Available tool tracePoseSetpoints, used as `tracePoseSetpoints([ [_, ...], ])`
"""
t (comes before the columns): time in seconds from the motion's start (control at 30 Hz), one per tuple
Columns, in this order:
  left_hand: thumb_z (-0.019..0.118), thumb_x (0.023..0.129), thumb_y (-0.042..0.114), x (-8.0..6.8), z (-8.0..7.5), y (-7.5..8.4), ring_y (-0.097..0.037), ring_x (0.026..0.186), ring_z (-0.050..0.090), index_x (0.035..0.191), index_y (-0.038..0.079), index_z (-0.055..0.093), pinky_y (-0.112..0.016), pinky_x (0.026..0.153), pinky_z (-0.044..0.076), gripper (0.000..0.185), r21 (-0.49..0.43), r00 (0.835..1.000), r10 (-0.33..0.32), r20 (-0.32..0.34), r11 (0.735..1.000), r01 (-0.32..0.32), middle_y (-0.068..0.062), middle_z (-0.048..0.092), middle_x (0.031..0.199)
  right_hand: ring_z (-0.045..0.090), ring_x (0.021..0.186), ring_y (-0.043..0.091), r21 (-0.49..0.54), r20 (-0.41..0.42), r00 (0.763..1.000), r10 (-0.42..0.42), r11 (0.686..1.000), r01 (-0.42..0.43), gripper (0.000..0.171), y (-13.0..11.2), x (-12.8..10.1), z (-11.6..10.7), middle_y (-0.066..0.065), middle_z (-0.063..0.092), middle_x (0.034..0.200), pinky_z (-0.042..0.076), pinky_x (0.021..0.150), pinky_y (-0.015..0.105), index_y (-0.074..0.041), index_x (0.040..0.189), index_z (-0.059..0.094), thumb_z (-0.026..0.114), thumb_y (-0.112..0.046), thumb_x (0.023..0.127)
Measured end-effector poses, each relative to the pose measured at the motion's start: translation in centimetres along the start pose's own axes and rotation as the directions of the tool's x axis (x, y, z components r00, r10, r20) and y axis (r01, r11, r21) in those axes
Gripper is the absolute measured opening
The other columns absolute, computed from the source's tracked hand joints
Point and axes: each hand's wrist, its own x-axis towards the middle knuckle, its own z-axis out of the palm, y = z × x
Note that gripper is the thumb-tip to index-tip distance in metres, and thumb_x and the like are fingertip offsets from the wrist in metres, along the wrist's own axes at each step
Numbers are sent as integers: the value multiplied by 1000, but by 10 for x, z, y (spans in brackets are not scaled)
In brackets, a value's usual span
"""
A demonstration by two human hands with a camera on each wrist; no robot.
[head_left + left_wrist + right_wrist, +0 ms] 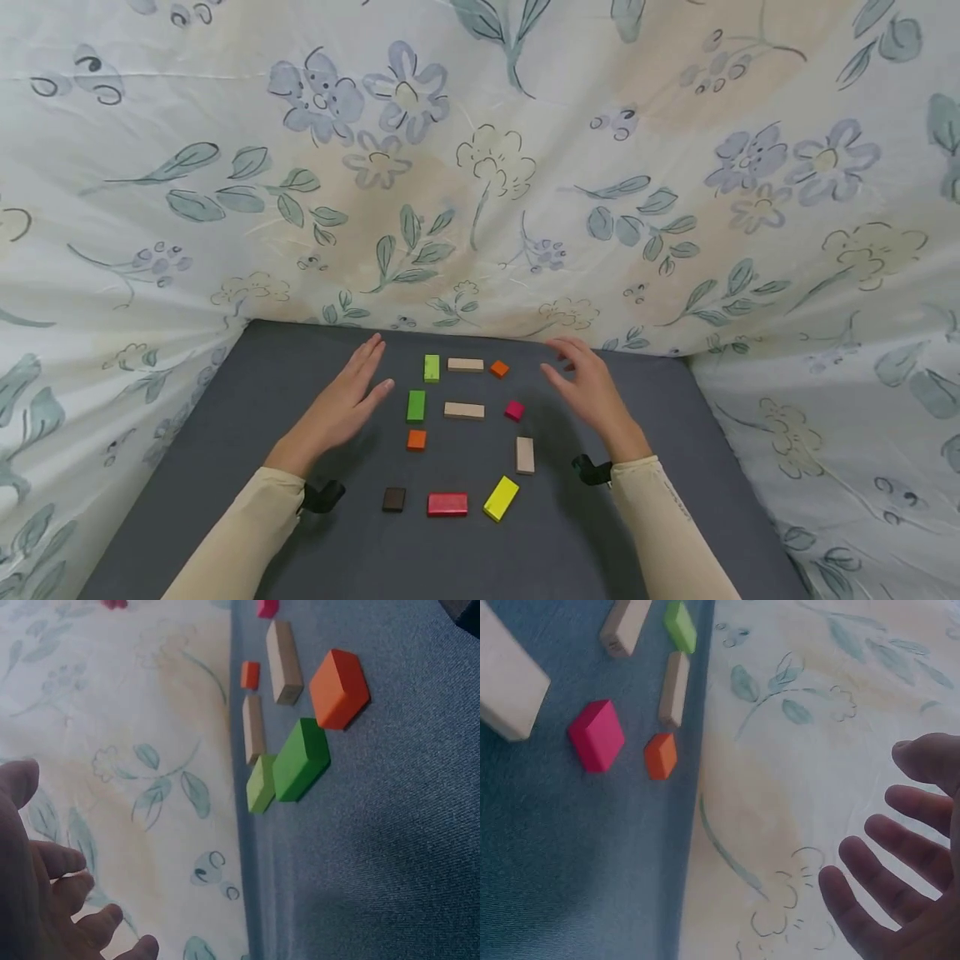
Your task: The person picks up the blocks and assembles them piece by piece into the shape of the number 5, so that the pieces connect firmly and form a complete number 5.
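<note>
- Head view: both hands hover above a dark grey fabric-covered table (225,467), one on each side of a loose ring of small wooden blocks, and neither holds anything.
- Left hand (341,404): its grip is slack, the fingers straight and a little spread, palm down. Nearest to it is the dark green rectangular wooden block (416,406), just off the thumb side to the right, with its long axis running away from the person.
- Beyond that block lies a light green rectangular wooden block (431,367), also lengthwise away from the person; nearer the person sits a small orange wooden cube (416,439).
- Right hand (588,387): its grip is likewise loose and empty, the fingers gently bent, pointing forward and to the left. The small magenta wooden cube (513,410) lies just to its left, and a second small orange block (499,368) lies near its fingertips, at the far edge of the group.
- Between the hands lie two pale natural-wood bars, the farther bar (466,364) and the nearer bar (464,410), both with their long axes crosswise.
- Closer to the person: an upright-lying pale wooden bar (525,455), a yellow rectangular block (501,498) set at a slant, a red rectangular block (447,504) and a dark brown square block (393,499).
- A flower-printed sheet (480,167) hangs behind and at both sides.
</note>
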Motion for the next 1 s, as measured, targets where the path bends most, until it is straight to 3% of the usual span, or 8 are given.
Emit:
tracePoseSetpoints([
  [0.2, 44, 117, 50, 3, 8, 2, -41, 165, 6, 174, 5, 15, -69, 125, 18, 79, 9, 1000, 19, 11, 1000, -19, -15, 7, 181, 65, 114, 35, 7, 37, 999, 18, 1000, -18, 42, 1, 1, 9, 11, 64, 140, 58, 97, 53, -11, 144, 68, 78, -19, 104],
  [0.47, 44, 118, 47, 14, 17, -2, -39, 165, 4, 173, 3, 16, -66, 127, 16, 77, 10, 999, 5, 47, 1000, -5, -14, 7, 181, 66, 115, 33, -8, 48, 999, -1, 1000, 2, 41, -1, 9, 18, 9, 66, 137, 57, 98, 51, -11, 142, 70, 79, -20, 103],
  [0.73, 43, 118, 46, 20, 23, -4, -43, 165, 6, 172, 0, 18, -68, 127, 16, 75, 20, 998, 1, 64, 1000, -2, -17, 8, 181, 66, 115, 30, 6, 89, 994, 57, 998, -58, 45, 2, 10, 37, 9, 67, 137, 57, 100, 50, -11, 143, 69, 82, -18, 101],
  [1.0, 46, 118, 41, 26, 29, -4, -41, 165, 4, 172, 0, 17, -68, 127, 16, 74, 1, 996, -4, 93, 1000, 4, -16, 8, 181, 67, 114, 32, 19, 102, 994, 47, 999, -50, 46, 3, 11, 46, 13, 67, 138, 58, 98, 51, -9, 143, 69, 83, -16, 100],
])
